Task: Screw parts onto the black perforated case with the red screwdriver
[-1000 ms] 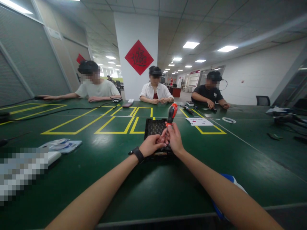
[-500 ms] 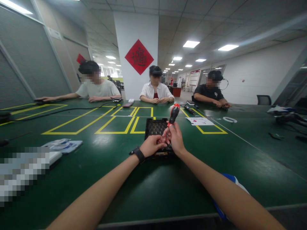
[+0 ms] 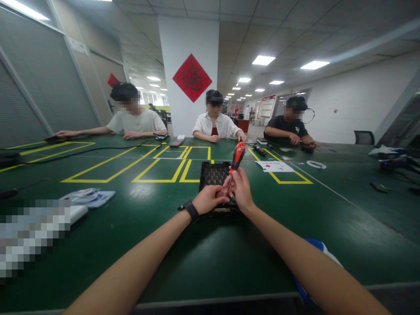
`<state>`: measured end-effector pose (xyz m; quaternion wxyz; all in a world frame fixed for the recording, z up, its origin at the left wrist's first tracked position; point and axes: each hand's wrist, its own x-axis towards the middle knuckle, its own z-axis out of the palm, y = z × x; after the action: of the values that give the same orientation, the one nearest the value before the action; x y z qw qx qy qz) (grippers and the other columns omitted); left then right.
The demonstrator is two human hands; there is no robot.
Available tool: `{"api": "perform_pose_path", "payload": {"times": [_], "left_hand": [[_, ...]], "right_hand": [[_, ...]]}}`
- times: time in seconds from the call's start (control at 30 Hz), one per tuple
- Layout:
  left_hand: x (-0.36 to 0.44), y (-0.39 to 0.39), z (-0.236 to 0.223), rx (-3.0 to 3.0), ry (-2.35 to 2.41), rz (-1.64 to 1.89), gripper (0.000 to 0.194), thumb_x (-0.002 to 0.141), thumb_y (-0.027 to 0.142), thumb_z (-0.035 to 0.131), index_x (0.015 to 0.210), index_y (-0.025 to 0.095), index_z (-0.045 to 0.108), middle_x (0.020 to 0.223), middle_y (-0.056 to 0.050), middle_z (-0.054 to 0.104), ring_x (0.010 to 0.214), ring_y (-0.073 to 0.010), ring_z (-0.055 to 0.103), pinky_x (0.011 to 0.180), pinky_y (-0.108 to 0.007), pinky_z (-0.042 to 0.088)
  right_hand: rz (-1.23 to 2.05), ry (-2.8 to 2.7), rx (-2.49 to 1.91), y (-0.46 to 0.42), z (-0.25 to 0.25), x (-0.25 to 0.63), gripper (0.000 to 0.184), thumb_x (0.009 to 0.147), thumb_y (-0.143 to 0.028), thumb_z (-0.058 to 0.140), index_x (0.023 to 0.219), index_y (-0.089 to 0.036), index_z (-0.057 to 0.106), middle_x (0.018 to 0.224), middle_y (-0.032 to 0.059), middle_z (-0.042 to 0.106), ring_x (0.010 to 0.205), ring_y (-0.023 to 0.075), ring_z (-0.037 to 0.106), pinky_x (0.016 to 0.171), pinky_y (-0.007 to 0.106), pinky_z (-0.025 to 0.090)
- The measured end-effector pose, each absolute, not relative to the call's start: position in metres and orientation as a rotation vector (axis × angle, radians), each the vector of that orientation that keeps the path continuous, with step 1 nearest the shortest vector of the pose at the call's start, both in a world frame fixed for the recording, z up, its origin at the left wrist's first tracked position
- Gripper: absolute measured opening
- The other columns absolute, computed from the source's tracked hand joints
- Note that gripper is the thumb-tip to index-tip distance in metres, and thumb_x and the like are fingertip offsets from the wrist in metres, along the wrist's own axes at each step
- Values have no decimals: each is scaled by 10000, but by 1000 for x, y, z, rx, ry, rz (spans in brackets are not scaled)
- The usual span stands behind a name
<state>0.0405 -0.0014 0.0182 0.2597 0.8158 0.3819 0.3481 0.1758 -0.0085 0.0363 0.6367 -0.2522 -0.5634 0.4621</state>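
My right hand [image 3: 242, 192] is closed around the lower part of a screwdriver [image 3: 238, 156] with a red and black handle. The handle points up and leans a little to the right, with the metal shaft running down between my fingers. My left hand [image 3: 210, 200], a dark band on its wrist, is pinched close beside the shaft and touches my right fingers. Whatever is in that pinch is too small to make out. Both hands are over a black open box [image 3: 213, 175] with a patterned inside; they cover its near part and the screwdriver's tip.
Yellow tape outlines mark the green table [image 3: 157, 245]. A printed sheet [image 3: 274, 166] and a white ring [image 3: 316, 164] lie right of the box. Plastic packets [image 3: 93, 197] are at left, a blue-and-white item [image 3: 311, 262] under my right forearm. Several people sit opposite.
My hands and the screwdriver stay nearly in place over the box. The whole view has shifted slightly. Across the table, the middle person's one hand has moved out to the right.
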Motion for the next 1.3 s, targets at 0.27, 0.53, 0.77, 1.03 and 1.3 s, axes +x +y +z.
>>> {"api": "perform_pose_path", "payload": {"times": [0.27,0.53,0.77,1.03,1.3], "left_hand": [[40,-7,27,2245,831,911,175,798,258,500,818,140,628,774,-22,653,718,-126,562,723,-233,416],[40,0,18,2225,1016,939,240,718,350,604,811,129,608,708,-5,597,639,-117,501,627,-224,401],[40,-5,25,2265,855,883,169,807,269,494,801,140,603,789,-22,641,741,-128,560,716,-224,408],[40,-2,21,2226,958,932,227,738,354,589,811,140,568,714,-4,590,642,-113,512,622,-222,408],[39,0,20,2333,929,900,184,804,280,494,826,138,609,800,-25,635,724,-133,546,690,-226,408]], "right_hand": [[1074,-1305,-573,-8,40,179,350,840,-457,391,1075,-203,443,578,-44,537,388,63,473,305,134,313],[1060,-1291,-566,-8,40,178,347,833,-461,405,1072,-210,422,578,-51,542,377,59,474,303,128,300],[1086,-1279,-583,-4,40,181,377,834,-472,392,1097,-206,443,574,-44,538,377,66,477,306,142,329],[1035,-1278,-578,-6,41,182,336,824,-457,428,1049,-209,449,568,-53,543,370,55,466,306,129,307],[1140,-1286,-563,-3,38,182,343,824,-466,412,1040,-204,465,594,-37,545,387,72,496,290,142,319]]}}
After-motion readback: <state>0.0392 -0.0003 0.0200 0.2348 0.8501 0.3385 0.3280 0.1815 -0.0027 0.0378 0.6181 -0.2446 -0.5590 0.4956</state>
